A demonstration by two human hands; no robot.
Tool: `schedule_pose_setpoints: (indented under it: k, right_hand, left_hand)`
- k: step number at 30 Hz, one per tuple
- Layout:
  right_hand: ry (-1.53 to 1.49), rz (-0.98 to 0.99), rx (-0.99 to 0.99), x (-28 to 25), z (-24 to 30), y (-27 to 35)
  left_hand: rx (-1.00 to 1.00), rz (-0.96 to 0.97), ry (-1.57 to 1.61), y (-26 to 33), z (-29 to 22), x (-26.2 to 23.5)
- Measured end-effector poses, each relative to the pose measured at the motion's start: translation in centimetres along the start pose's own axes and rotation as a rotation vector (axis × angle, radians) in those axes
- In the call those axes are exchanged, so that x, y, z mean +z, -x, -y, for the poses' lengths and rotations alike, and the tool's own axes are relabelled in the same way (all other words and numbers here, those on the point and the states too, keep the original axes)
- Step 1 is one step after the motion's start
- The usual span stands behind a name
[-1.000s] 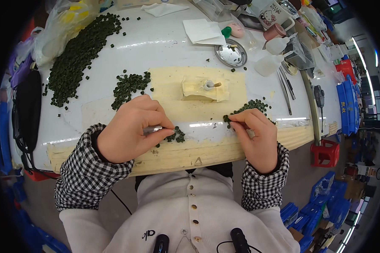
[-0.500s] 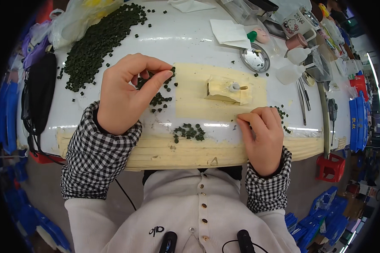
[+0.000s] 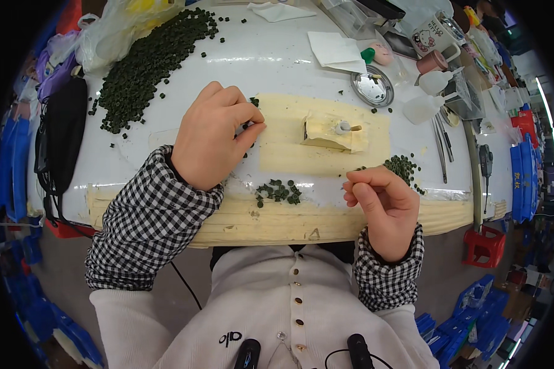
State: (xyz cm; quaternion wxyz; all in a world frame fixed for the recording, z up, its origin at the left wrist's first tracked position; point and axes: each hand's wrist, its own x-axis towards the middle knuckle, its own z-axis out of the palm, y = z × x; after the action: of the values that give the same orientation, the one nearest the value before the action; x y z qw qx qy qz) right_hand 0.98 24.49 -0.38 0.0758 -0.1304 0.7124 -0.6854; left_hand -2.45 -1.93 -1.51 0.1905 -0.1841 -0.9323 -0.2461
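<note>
My left hand [image 3: 218, 138] hovers at the left edge of a yellow taped sheet [image 3: 280, 154], thumb and forefinger pinched together; what they hold, if anything, is hidden. Beneath it lie small dark green pieces [image 3: 253, 101], mostly covered by the hand. Beyond the sheet's front right corner, my right hand [image 3: 388, 209] is closed, thumb against curled fingers; I cannot make out anything in it. Between the hands, a tape-covered block [image 3: 326, 140] with a small grey-white knob and a brown tip sits on the sheet. Small green pieces form a cluster [image 3: 278, 192] in front and another cluster [image 3: 403, 169] behind my right hand.
A large heap of dark green pieces [image 3: 151, 67] spreads at the back left, near a plastic bag [image 3: 114, 37] and a black pouch [image 3: 64, 129]. Toward the right are a round metal dish [image 3: 372, 91], white squeeze bottles [image 3: 421, 109], tweezers [image 3: 440, 147] and a mug [image 3: 434, 37].
My left hand has shifted right and turned its back upward, covering most of the pieces under it. My right hand has rolled, bringing the thumb into view and uncovering the cluster behind it.
</note>
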Motion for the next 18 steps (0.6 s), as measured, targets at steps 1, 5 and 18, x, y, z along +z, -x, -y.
schedule_pose_setpoints:
  k: [1, 5, 18]
  right_hand:
    - [-0.082, 0.017, 0.023, 0.0, 0.0, 0.0]
    - [-0.32, 0.084, 0.105, -0.4, -0.5, -0.2]
    - [-0.544, 0.131, 0.13, 0.0, -0.8, -0.7]
  left_hand:
    - [-0.001, -0.001, 0.005, 0.0, -0.1, 0.0]
    - [0.006, 0.015, -0.017, -0.1, -0.3, -0.1]
    - [-0.101, -0.008, 0.433, -0.3, -1.4, -0.8]
